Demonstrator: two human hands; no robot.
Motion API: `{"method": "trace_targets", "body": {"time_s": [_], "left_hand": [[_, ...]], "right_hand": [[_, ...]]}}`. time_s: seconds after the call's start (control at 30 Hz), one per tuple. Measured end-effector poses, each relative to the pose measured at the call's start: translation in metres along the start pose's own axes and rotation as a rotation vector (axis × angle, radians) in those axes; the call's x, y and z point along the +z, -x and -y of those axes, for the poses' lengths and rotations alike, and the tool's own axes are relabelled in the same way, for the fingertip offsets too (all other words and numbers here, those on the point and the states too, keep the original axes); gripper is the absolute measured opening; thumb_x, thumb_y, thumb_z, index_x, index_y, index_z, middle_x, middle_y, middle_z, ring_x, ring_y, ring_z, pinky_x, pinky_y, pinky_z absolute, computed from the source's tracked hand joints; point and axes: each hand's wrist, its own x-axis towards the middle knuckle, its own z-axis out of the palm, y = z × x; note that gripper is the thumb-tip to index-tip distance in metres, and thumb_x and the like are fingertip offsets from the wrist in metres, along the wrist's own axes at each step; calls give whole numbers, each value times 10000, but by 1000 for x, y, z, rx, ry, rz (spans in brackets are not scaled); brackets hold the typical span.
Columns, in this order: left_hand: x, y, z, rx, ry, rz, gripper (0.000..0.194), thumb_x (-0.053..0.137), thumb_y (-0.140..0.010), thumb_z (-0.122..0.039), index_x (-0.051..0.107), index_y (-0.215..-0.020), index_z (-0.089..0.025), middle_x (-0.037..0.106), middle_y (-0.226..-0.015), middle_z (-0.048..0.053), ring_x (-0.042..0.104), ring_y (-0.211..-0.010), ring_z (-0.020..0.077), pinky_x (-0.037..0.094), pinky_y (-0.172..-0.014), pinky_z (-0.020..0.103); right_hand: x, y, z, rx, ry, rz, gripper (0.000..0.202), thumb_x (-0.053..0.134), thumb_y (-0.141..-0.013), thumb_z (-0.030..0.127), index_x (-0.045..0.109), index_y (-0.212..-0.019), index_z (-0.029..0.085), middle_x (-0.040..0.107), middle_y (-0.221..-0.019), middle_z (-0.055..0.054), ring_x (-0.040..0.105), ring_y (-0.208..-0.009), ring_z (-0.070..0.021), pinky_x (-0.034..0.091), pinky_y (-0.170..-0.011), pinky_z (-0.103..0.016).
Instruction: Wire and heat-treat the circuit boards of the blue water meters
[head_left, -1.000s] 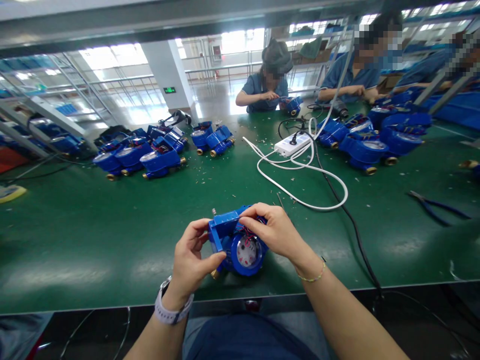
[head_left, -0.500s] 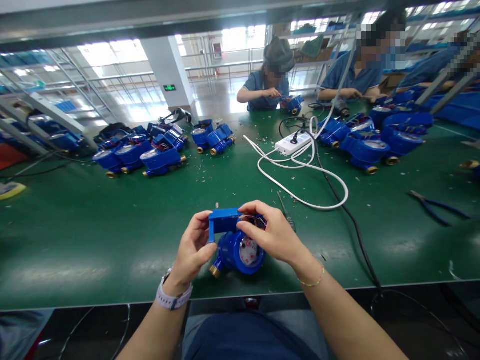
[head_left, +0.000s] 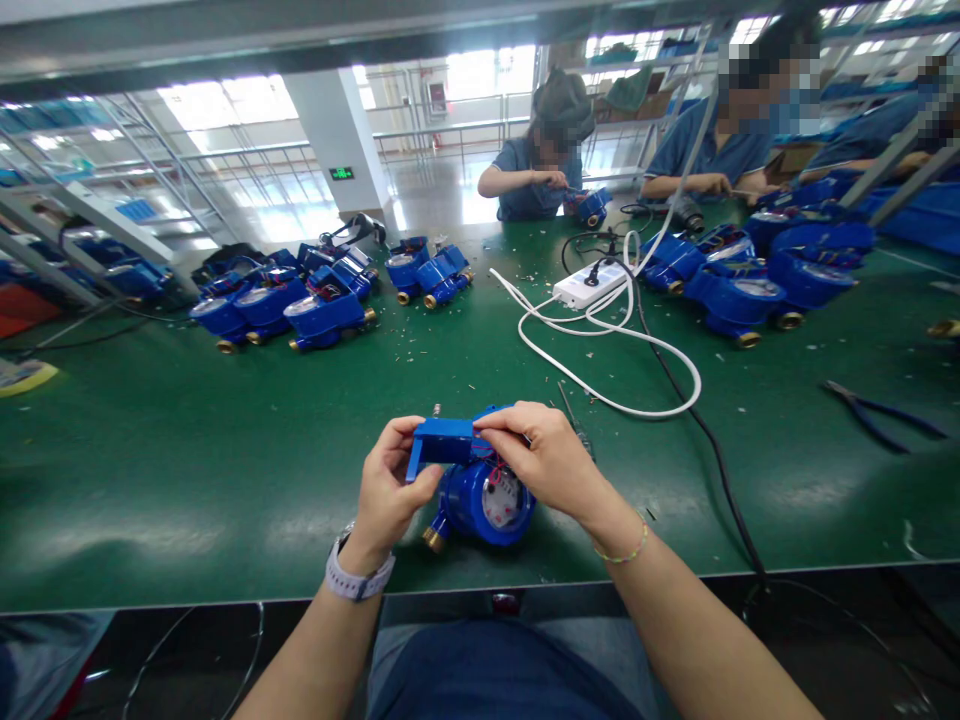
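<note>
A blue water meter (head_left: 480, 500) with a round dial and a brass threaded end lies on the green bench in front of me. Above its dial, my left hand (head_left: 394, 475) grips the left end of a blue plastic cover (head_left: 444, 442), thumb below and fingers behind. My right hand (head_left: 544, 455) is closed in a pinch at the cover's right end, on thin wires (head_left: 496, 468) that run red down over the meter. The fingertips partly hide the wires' ends.
A screwdriver (head_left: 576, 422) lies just beyond my right hand, and pliers (head_left: 862, 410) farther right. A white power strip (head_left: 592, 285) with looped cable sits mid-bench. Several blue meters (head_left: 326, 318) stand at the left, others (head_left: 739, 300) at the right. Co-workers (head_left: 544, 150) sit opposite.
My right fingers have drawn together into a tighter pinch at the cover's right end. The cover has tilted slightly, and red wires now show over the meter.
</note>
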Motion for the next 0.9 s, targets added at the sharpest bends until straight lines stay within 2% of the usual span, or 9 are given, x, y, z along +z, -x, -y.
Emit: {"method": "trace_targets", "body": {"time_s": [0.17, 0.3, 0.43, 0.53, 0.6, 0.67, 0.8, 0.83, 0.9], "left_hand": [[-8, -7, 10, -63, 159, 94, 468, 778, -654, -379, 611, -1040, -173, 653, -830, 30, 588, -697, 153, 478, -632, 243], [-10, -8, 12, -78, 196, 110, 485, 788, -675, -405, 615, -1062, -170, 660, -869, 44, 589, -746, 161, 481, -674, 248], [-9, -9, 9, -73, 170, 116, 505, 812, -649, -424, 629, -1047, -174, 669, -854, 40, 597, -723, 164, 478, -644, 245], [-9, -11, 6, -95, 185, 127, 527, 831, -636, -444, 630, -1041, -172, 682, -850, 37, 607, -711, 159, 475, -633, 236], [-9, -10, 4, -105, 212, 136, 562, 838, -634, -475, 625, -1056, -170, 690, -860, 38, 619, -724, 161, 478, -646, 235], [-9, -8, 4, -108, 232, 138, 631, 842, -616, -533, 617, -1079, -169, 698, -886, 47, 636, -759, 171, 489, -678, 243], [-11, -3, 4, -113, 216, 107, 699, 790, -633, -640, 603, -1110, -164, 699, -960, 67, 649, -864, 195, 497, -766, 261], [-12, -2, 4, -116, 206, 101, 682, 773, -657, -642, 601, -1115, -166, 695, -972, 66, 645, -883, 195, 492, -778, 258], [-15, -1, 2, -131, 192, 105, 637, 759, -700, -611, 595, -1132, -172, 688, -987, 60, 635, -891, 187, 482, -769, 244]], "right_hand": [[-7, -6, -1, 71, -114, 125, 194, 562, -898, 66, 717, -888, 182, 718, -842, -10, 644, -771, -154, 458, -694, -272], [-6, -7, 3, 114, -52, 128, 85, 650, -871, 112, 706, -893, 172, 669, -710, 12, 592, -669, -144, 415, -622, -261], [-5, -10, -2, 63, -35, 124, 102, 677, -870, 112, 712, -816, 191, 692, -750, 11, 611, -724, -149, 428, -659, -265], [-6, -11, -7, 16, 20, 118, 134, 645, -890, 103, 724, -841, 199, 718, -821, -9, 629, -782, -172, 454, -714, -294], [-9, -8, -9, 6, 43, 43, 144, 615, -895, 103, 725, -909, 194, 725, -903, -33, 638, -851, -192, 471, -779, -324], [-15, 1, -10, 36, 14, -109, 153, 579, -906, 130, 711, -962, 183, 718, -943, -51, 645, -888, -200, 483, -815, -337], [-38, 33, -18, 233, -4, -437, 180, 547, -937, 279, 698, -946, 183, 689, -769, -25, 638, -693, -176, 494, -657, -298], [-44, 42, -23, 285, 22, -461, 194, 552, -933, 312, 698, -942, 184, 682, -746, -21, 629, -657, -175, 488, -622, -294], [-52, 59, -36, 355, 103, -412, 217, 565, -913, 346, 699, -960, 180, 697, -792, -36, 642, -683, -198, 503, -637, -319]]}}
